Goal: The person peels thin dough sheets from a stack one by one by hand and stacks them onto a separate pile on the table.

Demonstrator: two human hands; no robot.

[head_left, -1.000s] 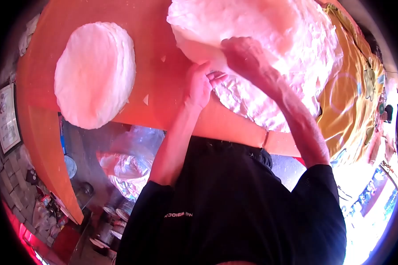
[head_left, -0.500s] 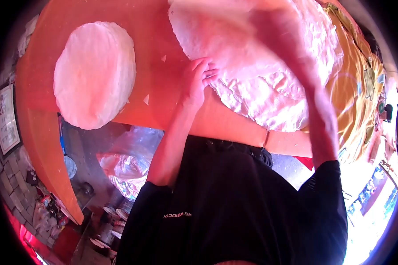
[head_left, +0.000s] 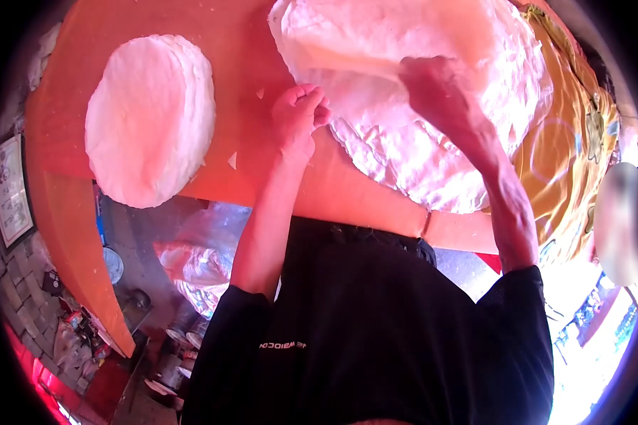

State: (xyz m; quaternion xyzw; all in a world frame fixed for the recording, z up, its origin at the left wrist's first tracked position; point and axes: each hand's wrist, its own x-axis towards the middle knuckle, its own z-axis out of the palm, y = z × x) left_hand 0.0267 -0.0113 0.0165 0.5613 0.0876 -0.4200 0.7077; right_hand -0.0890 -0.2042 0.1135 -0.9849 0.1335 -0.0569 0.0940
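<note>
A large stack of thin, pale, round dough sheets [head_left: 432,166] with crinkled edges lies at the upper middle and right. My right hand [head_left: 443,92] is closed in a fist over it, at the end of a fold in the top dough sheet [head_left: 365,81], and seems to grip that sheet. Just off the stack's left edge is my left hand [head_left: 301,117], its fingers curled closed; whatever they pinch is hidden. A smaller oval stack of pale sheets [head_left: 149,120] lies apart at the left.
Both stacks rest on an orange table [head_left: 234,191], where small pale scraps [head_left: 232,161] lie. Yellow cloth [head_left: 556,159] is bunched beside the large stack. Below the table's near edge are a plastic bag [head_left: 202,265] and pans [head_left: 164,388]. A blurred oval patch [head_left: 624,223] shows far right.
My right hand, smeared by motion before, is now clear and closed over the large stack. My left hand has shifted slightly left and its fingers have curled in. A blurred patch has appeared at right.
</note>
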